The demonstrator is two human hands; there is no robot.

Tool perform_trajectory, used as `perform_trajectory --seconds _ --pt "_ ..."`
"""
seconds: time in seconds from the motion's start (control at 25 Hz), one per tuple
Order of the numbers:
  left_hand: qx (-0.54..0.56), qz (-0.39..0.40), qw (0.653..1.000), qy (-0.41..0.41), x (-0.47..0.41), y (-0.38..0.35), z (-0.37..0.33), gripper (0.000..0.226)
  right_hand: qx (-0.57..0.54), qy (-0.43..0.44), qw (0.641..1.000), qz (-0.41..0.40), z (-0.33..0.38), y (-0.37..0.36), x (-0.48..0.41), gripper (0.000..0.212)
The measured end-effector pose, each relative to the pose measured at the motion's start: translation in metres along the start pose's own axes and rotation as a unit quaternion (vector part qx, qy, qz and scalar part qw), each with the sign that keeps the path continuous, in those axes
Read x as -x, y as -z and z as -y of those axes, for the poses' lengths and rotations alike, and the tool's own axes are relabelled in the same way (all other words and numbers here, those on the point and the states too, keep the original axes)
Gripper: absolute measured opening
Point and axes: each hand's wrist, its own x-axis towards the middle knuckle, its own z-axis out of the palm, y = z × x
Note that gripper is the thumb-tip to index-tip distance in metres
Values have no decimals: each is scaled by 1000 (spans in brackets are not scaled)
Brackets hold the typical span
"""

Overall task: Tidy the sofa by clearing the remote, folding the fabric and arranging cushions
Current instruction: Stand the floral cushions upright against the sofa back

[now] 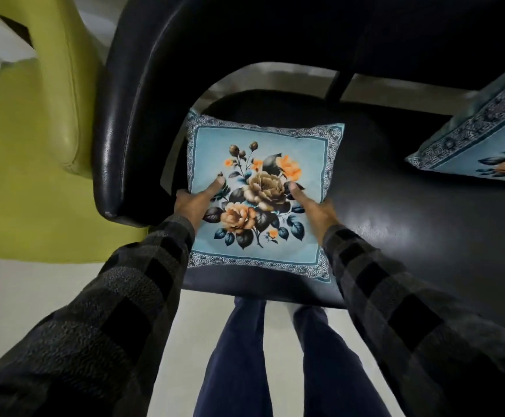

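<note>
Sleeves in dark check reached forward over the floor. Left hand point(195, 204) and right hand point(316, 209) gripped the cushion point(258, 195) by its side edges, thumbs pressed on its face, fingers clenched around behind it. It sat on the black sofa point(395, 206) seat beside the armrest: pale blue, floral print, patterned border. No writing was legible. A second cushion point(483, 145) lay farther right.
</note>
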Motion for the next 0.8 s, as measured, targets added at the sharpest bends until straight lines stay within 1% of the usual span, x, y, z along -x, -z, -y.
perform_trajectory --seconds 0.04,0.08,0.12,0.16,0.24,0.32,0.36,0.4,0.48,0.52,0.56,0.6,0.64,0.72,0.76,0.8 --pt "4 10 1000 4 -6 -3 4 165 -11 -7 1000 14 -2 2 -6 124" --pt "6 18 1000 0 -8 -6 4 173 -15 -15 999 26 -4 3 -11 129" --pt "7 21 1000 2 -12 -9 5 176 -17 -25 999 34 -9 6 -19 139" --pt "18 33 999 -6 -11 -13 -1 172 -31 -29 998 39 -11 11 -26 146" --pt "39 63 997 -37 2 -21 -21 146 -54 -29 997 43 -12 24 -42 151" --pt "40 89 993 -62 12 -32 -50 134 -79 5 997 19 14 45 -39 155" --pt "40 97 992 -66 15 -41 -71 132 -94 36 995 4 32 61 -38 152" --pt "42 103 990 -87 13 -49 -87 132 -112 64 992 -2 47 73 -38 143" --pt "39 116 984 -133 2 -70 -124 138 -138 112 984 -1 85 99 -35 119" --pt "32 118 981 -148 -4 -79 -140 142 -141 134 981 0 100 108 -39 110" --pt "31 126 979 -160 2 -90 -161 144 -146 159 976 -3 116 118 -44 106" --pt "33 135 975 -171 -2 -99 -175 144 -141 176 974 -11 129 124 -49 107" --pt "34 135 975 -176 -6 -106 -185 144 -139 187 972 -14 139 128 -56 108" --pt "21 137 975 -172 -20 -118 -192 147 -122 193 973 -22 149 131 -71 100" --pt "15 137 977 -160 -22 -120 -191 143 -117 192 974 -25 150 130 -74 95" --pt "19 134 978 -156 -19 -121 -189 130 -109 193 975 -31 151 128 -78 93"
